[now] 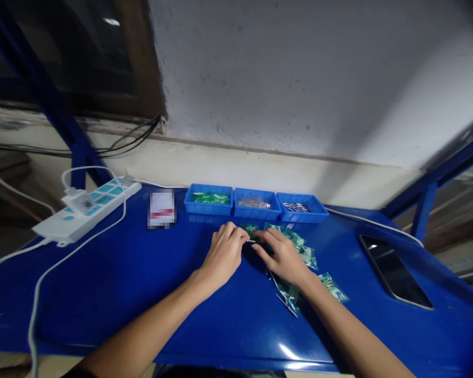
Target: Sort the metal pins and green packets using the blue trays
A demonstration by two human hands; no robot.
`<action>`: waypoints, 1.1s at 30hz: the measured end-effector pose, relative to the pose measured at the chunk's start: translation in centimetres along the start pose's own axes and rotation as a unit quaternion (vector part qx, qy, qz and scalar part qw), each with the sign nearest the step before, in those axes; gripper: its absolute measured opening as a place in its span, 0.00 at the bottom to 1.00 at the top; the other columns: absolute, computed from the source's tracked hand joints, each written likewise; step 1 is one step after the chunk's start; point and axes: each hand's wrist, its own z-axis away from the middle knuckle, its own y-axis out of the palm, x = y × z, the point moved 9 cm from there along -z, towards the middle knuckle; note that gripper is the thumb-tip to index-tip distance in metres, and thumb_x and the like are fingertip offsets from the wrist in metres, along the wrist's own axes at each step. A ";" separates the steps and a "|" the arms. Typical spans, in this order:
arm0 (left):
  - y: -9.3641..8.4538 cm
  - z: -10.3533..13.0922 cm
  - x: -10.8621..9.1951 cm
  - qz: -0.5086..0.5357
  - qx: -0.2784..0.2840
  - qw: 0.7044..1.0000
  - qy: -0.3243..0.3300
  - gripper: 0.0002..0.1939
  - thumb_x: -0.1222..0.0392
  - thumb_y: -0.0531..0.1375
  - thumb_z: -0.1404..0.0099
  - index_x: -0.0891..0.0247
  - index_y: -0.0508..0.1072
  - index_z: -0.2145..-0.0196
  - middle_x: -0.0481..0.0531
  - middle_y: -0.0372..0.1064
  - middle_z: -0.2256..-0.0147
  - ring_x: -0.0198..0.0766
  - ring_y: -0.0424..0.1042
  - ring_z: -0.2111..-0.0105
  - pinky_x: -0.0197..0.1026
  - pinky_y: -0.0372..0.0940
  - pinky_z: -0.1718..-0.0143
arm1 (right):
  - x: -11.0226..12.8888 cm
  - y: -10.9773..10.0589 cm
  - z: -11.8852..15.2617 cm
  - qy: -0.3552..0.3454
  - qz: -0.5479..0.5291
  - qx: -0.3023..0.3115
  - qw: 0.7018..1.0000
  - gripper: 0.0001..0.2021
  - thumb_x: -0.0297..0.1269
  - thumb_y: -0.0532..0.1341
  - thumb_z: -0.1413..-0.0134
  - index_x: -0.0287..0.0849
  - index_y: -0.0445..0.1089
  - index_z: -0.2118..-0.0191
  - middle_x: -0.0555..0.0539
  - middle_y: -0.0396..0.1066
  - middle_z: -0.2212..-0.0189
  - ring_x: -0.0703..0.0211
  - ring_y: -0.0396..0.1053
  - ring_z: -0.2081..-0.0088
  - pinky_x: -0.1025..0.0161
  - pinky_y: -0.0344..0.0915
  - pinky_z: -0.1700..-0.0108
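Note:
My left hand [226,249] is closed in a pinch on a small silver metal pin [251,241], its free end pointing right. Facing it is my right hand [284,257], its thumb and curved fingers apart around a gap close to the pin's end; the fingertips are partly dark. Under and around the right hand lie several small clear bags [309,257] with green and white contents. A few thin metal rods [287,304] rest on the blue table below that hand. Its palm hides part of the pile.
Three blue bins stand at the back: one with green pieces [208,209], a middle one with clear pieces [256,213], one with metal pins [301,215]. A power strip [90,210] with a white cable is left, a blurred card [161,208] nearby, a phone [396,273] right.

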 end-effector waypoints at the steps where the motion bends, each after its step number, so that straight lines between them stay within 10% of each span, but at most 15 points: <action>1: -0.1 0.0 -0.1 0.005 -0.008 1.000 -0.003 0.10 0.65 0.46 0.31 0.62 0.67 0.62 0.53 0.64 0.61 0.41 0.63 0.59 0.44 0.58 0.59 | 0.2 0.1 0.0 -0.007 0.002 -0.002 1.000 0.11 0.38 0.53 0.40 0.42 0.65 0.53 0.45 0.68 0.68 0.55 0.67 0.64 0.60 0.64 0.63; 19: 0.7 0.4 1.2 -0.010 0.173 0.979 0.105 0.05 0.60 0.56 0.37 0.54 0.71 0.63 0.48 0.63 0.61 0.39 0.64 0.63 0.44 0.56 0.58 | 0.0 -0.1 -0.1 0.010 0.023 0.014 1.000 0.08 0.35 0.53 0.40 0.42 0.67 0.59 0.45 0.68 0.68 0.56 0.64 0.67 0.59 0.62 0.64; 33: -0.1 -0.5 0.1 0.136 0.049 0.989 0.037 0.11 0.60 0.48 0.32 0.61 0.67 0.69 0.48 0.69 0.71 0.36 0.69 0.69 0.37 0.59 0.67 | 1.1 0.3 0.1 -0.024 -0.014 0.035 0.999 0.08 0.35 0.52 0.39 0.41 0.67 0.64 0.46 0.67 0.70 0.58 0.63 0.67 0.61 0.59 0.63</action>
